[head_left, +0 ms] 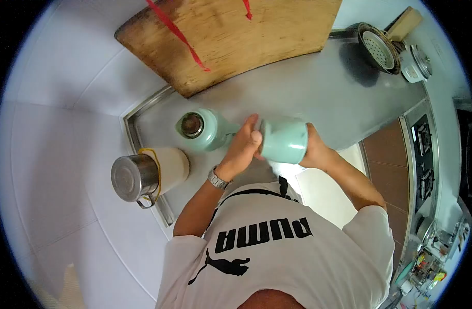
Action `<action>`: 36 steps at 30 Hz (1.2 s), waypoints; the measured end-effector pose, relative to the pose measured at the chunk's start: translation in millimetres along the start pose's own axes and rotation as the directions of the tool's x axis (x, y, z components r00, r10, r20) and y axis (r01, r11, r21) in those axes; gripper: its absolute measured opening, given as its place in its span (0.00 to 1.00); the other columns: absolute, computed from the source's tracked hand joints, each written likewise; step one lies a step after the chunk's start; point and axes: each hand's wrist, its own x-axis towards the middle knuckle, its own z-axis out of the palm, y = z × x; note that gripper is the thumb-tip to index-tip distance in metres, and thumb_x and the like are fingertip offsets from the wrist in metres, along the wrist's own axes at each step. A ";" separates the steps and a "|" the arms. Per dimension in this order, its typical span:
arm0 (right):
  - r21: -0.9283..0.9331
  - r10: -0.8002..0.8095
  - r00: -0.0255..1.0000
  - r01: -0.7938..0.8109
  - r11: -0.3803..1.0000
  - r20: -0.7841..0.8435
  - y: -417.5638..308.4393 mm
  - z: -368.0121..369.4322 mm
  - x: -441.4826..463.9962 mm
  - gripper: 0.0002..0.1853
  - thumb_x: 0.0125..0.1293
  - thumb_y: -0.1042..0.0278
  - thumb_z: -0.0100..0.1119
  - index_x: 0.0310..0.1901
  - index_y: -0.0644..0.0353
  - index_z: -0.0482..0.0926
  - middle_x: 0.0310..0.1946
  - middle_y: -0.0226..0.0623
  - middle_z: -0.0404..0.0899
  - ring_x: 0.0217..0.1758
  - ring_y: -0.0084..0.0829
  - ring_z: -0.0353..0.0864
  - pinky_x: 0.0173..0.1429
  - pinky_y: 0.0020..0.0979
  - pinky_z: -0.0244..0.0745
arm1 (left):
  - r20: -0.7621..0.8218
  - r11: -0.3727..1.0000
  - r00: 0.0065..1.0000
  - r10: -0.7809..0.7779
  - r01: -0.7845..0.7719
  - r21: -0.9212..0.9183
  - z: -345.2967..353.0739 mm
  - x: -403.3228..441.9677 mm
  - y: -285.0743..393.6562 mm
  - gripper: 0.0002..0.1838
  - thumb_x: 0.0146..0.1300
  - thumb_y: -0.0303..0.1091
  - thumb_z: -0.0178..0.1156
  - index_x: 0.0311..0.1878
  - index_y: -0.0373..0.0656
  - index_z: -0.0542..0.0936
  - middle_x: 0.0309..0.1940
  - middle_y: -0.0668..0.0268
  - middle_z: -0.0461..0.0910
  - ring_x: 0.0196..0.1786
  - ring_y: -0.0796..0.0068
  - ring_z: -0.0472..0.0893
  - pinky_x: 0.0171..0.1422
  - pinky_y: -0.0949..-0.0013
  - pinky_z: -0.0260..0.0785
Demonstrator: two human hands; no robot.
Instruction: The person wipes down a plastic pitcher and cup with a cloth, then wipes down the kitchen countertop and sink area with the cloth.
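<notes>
A mint-green cup-like vessel [284, 141] lies tilted on its side between my two hands. My left hand [242, 148], with a metal watch on the wrist, closes on its left end. My right hand [314, 147] wraps round the right end, its fingers partly hidden behind the vessel. Just left of my left hand stands a mint-green thermos jug [211, 130] with a dark round top, its handle side toward that hand. Farther left, a steel mug [135, 178] with a handle sits over the end of a cream container [173, 167].
A large wooden board [246, 41] with red ribbons leans at the back of the steel counter [318, 87]. At the back right are a strainer bowl [378, 49] and a lidded white pot [415, 64]. A gas stove [425, 154] stands at the right.
</notes>
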 end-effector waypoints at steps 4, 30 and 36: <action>-0.498 -0.330 0.923 0.384 0.777 0.198 11.2 5.5 2.2 0.15 0.45 0.70 0.65 0.38 0.54 0.78 0.35 0.33 0.79 0.33 0.38 0.80 0.35 0.36 0.76 | -0.084 0.992 0.994 -0.075 0.065 -0.109 11.0 4.1 -1.2 0.52 0.55 0.71 0.48 0.61 0.25 0.56 0.51 0.46 0.69 0.54 0.61 0.72 0.58 0.62 0.64; -0.558 -0.314 0.924 0.383 0.736 0.219 10.7 15.5 11.8 0.12 0.46 0.67 0.67 0.34 0.56 0.77 0.32 0.38 0.78 0.32 0.45 0.77 0.36 0.41 0.73 | -0.060 0.914 0.986 -0.156 0.121 -0.388 3.1 2.0 14.1 0.47 0.55 0.70 0.48 0.60 0.31 0.63 0.45 0.61 0.74 0.44 0.70 0.76 0.42 0.67 0.72; 0.043 -0.034 0.995 0.038 0.998 -0.089 -10.3 32.2 14.4 0.12 0.54 0.74 0.59 0.41 0.59 0.76 0.36 0.42 0.79 0.40 0.37 0.78 0.44 0.34 0.73 | -0.083 0.973 0.996 -0.040 0.020 -0.230 1.3 2.7 -13.3 0.43 0.57 0.64 0.51 0.59 0.31 0.63 0.46 0.58 0.73 0.51 0.69 0.72 0.56 0.64 0.63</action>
